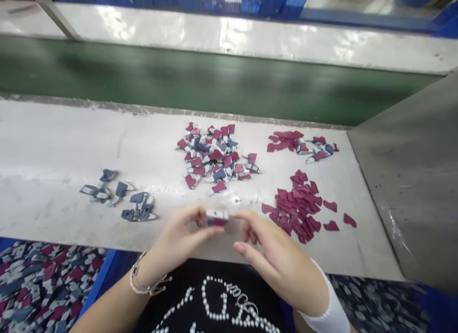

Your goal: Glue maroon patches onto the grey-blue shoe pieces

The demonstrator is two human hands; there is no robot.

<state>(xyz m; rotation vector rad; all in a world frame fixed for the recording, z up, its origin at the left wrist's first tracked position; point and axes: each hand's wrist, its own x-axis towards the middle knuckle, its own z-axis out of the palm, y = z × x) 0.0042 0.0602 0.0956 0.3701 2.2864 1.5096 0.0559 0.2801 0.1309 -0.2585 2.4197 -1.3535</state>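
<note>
My left hand (184, 233) is closed, pinching a small white, grey and maroon plastic part (217, 217) between thumb and fingers. My right hand (270, 249) is open, its thumb and index finger apart. The right index fingertip is at the right end of the part; I cannot tell whether it touches. Beyond my hands lies a pile of grey-white parts with maroon pieces on them (214, 156). Right of it is a heap of loose maroon pieces (298, 204). Several grey-white parts without maroon (138, 206) lie to the left.
A metal panel (408, 180) bounds the light worktable (53, 151) on the right. A green conveyor belt (200, 85) runs behind it. Below the front edge are a blue-walled bin of parts (46, 280) and dark grey parts (379, 302). More maroon pieces (284, 140) lie at the back right.
</note>
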